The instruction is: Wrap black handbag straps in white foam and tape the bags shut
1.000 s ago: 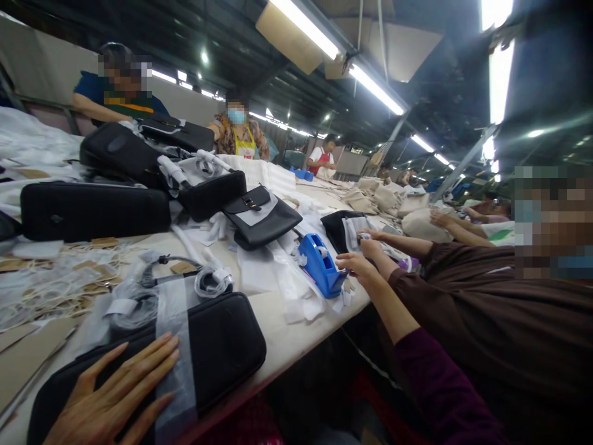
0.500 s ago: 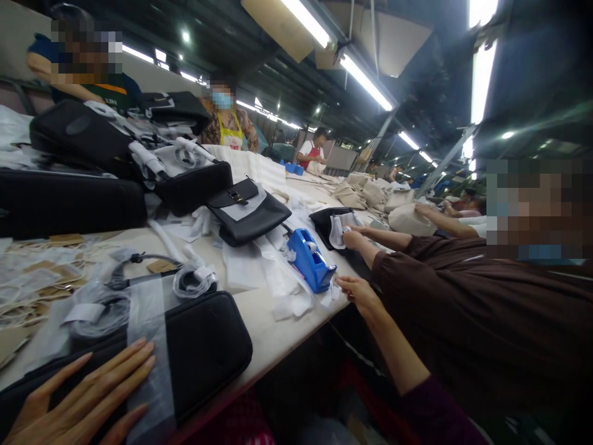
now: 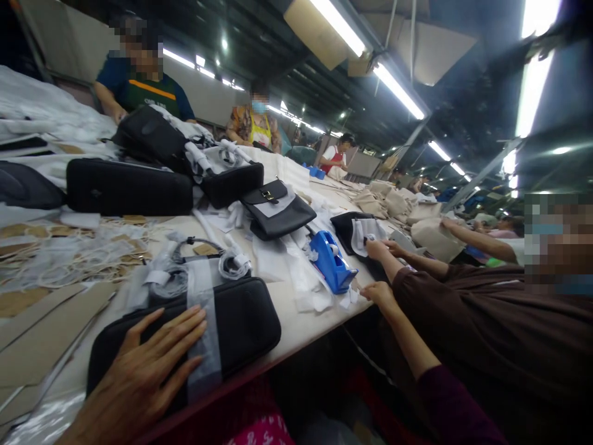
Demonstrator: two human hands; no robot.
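Note:
My left hand [image 3: 148,364] lies flat with fingers spread on a black bag [image 3: 250,318] near the table's front edge. A translucent wrap strip [image 3: 204,334] runs across that bag, partly under my fingertips. Plastic-wrapped coils [image 3: 235,264] sit at its back side. Farther right, my right hand [image 3: 380,295] is at the front end of a blue tape dispenser [image 3: 331,262], its thumb and fingers pressed together. Whatever is between those fingertips is too small to make out. Scraps of white material [image 3: 303,290] lie beside the dispenser.
Black bags [image 3: 130,188] are piled at the back left, with a flap bag [image 3: 280,210] in the middle. Cardboard sheets [image 3: 50,346] lie at the left. A person in a brown top [image 3: 463,309] handles a dark bag [image 3: 347,232] close by on the right. Others stand behind the table.
The whole view has shifted, so things appear farther right. My left hand still rests on the bag, and my right hand remains by the dispenser.

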